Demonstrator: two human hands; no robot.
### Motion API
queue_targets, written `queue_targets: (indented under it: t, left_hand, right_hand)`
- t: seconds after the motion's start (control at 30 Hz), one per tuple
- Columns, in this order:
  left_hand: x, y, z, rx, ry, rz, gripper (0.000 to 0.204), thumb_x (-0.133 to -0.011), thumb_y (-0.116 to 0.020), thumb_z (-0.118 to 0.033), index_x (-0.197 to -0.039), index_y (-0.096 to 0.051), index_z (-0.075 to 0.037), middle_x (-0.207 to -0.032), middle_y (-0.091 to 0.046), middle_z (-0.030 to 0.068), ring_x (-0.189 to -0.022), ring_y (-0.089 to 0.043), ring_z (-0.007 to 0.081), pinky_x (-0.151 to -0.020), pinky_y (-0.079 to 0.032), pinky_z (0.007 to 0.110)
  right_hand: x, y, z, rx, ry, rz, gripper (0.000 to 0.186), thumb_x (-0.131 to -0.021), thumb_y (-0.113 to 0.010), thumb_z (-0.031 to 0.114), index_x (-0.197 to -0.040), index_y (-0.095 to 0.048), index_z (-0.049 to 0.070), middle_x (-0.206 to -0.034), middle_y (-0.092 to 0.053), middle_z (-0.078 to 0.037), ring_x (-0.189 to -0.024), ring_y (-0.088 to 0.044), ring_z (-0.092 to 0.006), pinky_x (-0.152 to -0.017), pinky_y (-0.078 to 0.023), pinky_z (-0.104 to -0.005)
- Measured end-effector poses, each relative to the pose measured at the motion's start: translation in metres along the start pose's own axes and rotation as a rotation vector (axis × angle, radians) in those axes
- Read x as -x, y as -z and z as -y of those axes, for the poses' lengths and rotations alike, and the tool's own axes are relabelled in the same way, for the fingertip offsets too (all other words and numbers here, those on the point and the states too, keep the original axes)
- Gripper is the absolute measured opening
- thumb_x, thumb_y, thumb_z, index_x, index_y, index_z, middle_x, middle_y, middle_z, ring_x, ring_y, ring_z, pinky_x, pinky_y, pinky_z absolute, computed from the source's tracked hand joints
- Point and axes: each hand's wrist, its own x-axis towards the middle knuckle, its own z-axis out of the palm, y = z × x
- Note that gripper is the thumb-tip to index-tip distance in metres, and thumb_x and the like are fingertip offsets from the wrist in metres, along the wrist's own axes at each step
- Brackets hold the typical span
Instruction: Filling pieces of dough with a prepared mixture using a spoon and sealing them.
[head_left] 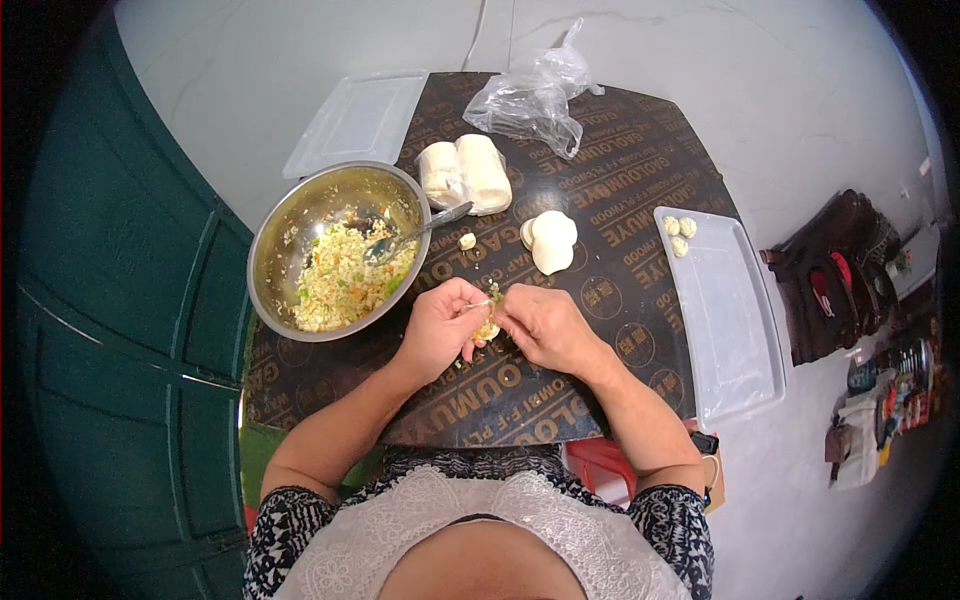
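My left hand (442, 327) is closed around a dough wrapper with vegetable filling (489, 328), between both hands in front of me. My right hand (540, 325) pinches at the wrapper's edge, fingers curled against it. Left of them is a steel bowl (270, 255) of chopped green, yellow and orange filling (330, 277), with a spoon (381, 247) resting in it. Beyond my hands lie a small pile of round wrappers (552, 254) and a small pale dough piece (467, 241).
Two plastic-wrapped wrapper stacks (481, 172) and a crumpled clear bag (525, 105) lie farther back on the dark table (630, 150). A translucent tray (355, 120) is at back left; another tray (730, 335) at right holds several dumplings (679, 235). A green door (150, 330) stands left.
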Motion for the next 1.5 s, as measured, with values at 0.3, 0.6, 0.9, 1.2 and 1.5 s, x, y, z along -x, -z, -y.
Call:
queue_targets:
  t: [0.3, 0.6, 0.9, 1.2, 1.5]
  left_hand:
    - [-0.002, 0.000, 0.000, -0.140, -0.035, 0.016, 0.008, -0.090, -0.056, -0.001, -0.097, -0.055, 0.002, -0.076, -0.061, 0.0051, -0.054, -0.052, 0.0053, -0.041, -0.042, 0.019]
    - [0.000, 0.001, -0.015, 0.154, 0.104, 0.008, 0.018, -0.094, -0.050, -0.006, -0.110, -0.050, 0.002, -0.090, -0.064, 0.0118, -0.064, -0.062, 0.0160, -0.050, -0.052, 0.026]
    - [-0.004, 0.002, -0.006, 0.146, 0.055, -0.030, 0.015, -0.094, -0.052, -0.008, -0.104, -0.054, 0.003, -0.087, -0.065, 0.0128, -0.065, -0.064, 0.0172, -0.050, -0.054, 0.026]
    - [-0.002, 0.000, 0.008, -0.176, -0.034, -0.026, 0.007, -0.091, -0.056, -0.001, -0.097, -0.059, 0.003, -0.079, -0.063, 0.0061, -0.062, -0.060, 0.0103, -0.047, -0.049, 0.021]
    - [-0.002, 0.001, 0.003, -0.132, -0.189, 0.032, 0.028, -0.091, -0.042, 0.005, -0.120, -0.045, 0.003, -0.095, -0.060, 0.0100, -0.071, -0.060, 0.0123, -0.053, -0.051, 0.024]
  right_hand:
    - [0.001, 0.002, -0.001, -0.130, -0.201, 0.034, 0.015, -0.083, -0.066, 0.009, -0.086, -0.053, 0.001, -0.080, -0.055, -0.014, -0.069, -0.059, -0.0328, -0.060, -0.047, -0.0378]
    - [0.003, 0.000, -0.006, -0.085, -0.140, -0.071, 0.009, -0.083, -0.062, 0.002, -0.082, -0.054, 0.001, -0.077, -0.057, -0.014, -0.068, -0.060, -0.0318, -0.059, -0.047, -0.0359]
    - [0.003, -0.002, -0.004, -0.047, -0.117, -0.016, 0.012, -0.083, -0.064, 0.006, -0.083, -0.053, 0.001, -0.077, -0.056, -0.015, -0.070, -0.060, -0.0348, -0.059, -0.048, -0.0414]
    - [0.001, 0.002, 0.003, 0.063, -0.055, 0.059, 0.011, -0.083, -0.062, 0.006, -0.085, -0.053, 0.002, -0.080, -0.057, -0.014, -0.072, -0.060, -0.0351, -0.061, -0.048, -0.0411]
    - [0.002, 0.007, -0.003, -0.066, -0.145, 0.055, 0.010, -0.084, -0.062, 0.006, -0.086, -0.054, 0.001, -0.078, -0.056, -0.015, -0.073, -0.060, -0.0342, -0.063, -0.048, -0.0386]
